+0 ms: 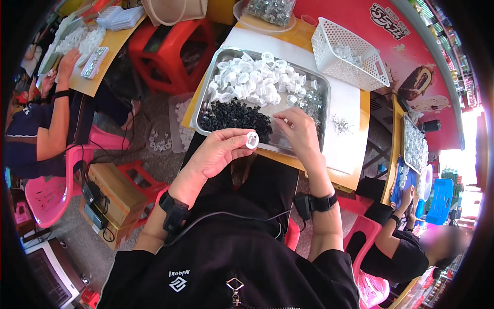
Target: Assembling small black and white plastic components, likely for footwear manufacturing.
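Between the thumb and fingers of my left hand [218,149] is a small round white plastic part [252,140], its slotted face turned up. My right hand [301,131] is closed in a pinch over the front of a metal tray [207,77]; whatever its fingertips hold is too small to name. Inside the tray, white plastic caps [252,77] fill the far side. Small black parts [231,117] are heaped at the near left, and small shiny metal pieces [311,100] lie along the right.
A white perforated basket [350,54] stands behind the tray to the right. Loose small pieces [341,123] lie on white board beside the tray. A red stool [172,54] is at the far left. One person [46,123] works at the left, another [401,242] at the right.
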### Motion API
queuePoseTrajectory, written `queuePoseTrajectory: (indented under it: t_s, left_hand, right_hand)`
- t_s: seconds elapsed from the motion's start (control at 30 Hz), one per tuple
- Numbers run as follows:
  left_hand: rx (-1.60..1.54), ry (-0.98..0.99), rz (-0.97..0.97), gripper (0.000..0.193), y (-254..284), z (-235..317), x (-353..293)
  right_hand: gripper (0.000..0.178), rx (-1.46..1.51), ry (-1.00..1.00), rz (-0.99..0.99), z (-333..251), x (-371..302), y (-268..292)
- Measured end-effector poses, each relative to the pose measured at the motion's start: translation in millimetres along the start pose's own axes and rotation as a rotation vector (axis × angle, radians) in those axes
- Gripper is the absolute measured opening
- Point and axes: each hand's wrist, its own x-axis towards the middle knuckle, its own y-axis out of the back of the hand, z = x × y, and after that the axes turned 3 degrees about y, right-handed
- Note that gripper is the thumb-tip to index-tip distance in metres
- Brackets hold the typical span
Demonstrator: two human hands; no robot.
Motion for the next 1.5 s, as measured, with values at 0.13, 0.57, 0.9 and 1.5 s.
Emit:
queuePoseTrajectory:
  t_s: [0.13,0.57,0.9,1.5]
  left_hand:
    - [0.007,-0.004,0.015,0.029,5.8,3.0,-3.5]
    - [-0.077,0.027,-0.001,0.025,3.3,8.0,-3.4]
    - [-0.109,0.033,-0.035,0.028,-0.1,8.7,-1.0]
    - [-0.09,0.061,-0.014,0.02,-4.7,3.1,1.8]
  right_hand:
    - [0.006,-0.227,0.215,-0.074,29.8,13.5,-20.0]
    - [0.011,-0.169,0.066,-0.106,29.4,19.6,-18.6]
    - [0.011,0.161,-0.073,-0.086,-17.6,7.2,6.3]
    - [0.013,-0.24,0.624,-0.062,-65.0,-1.4,12.5]
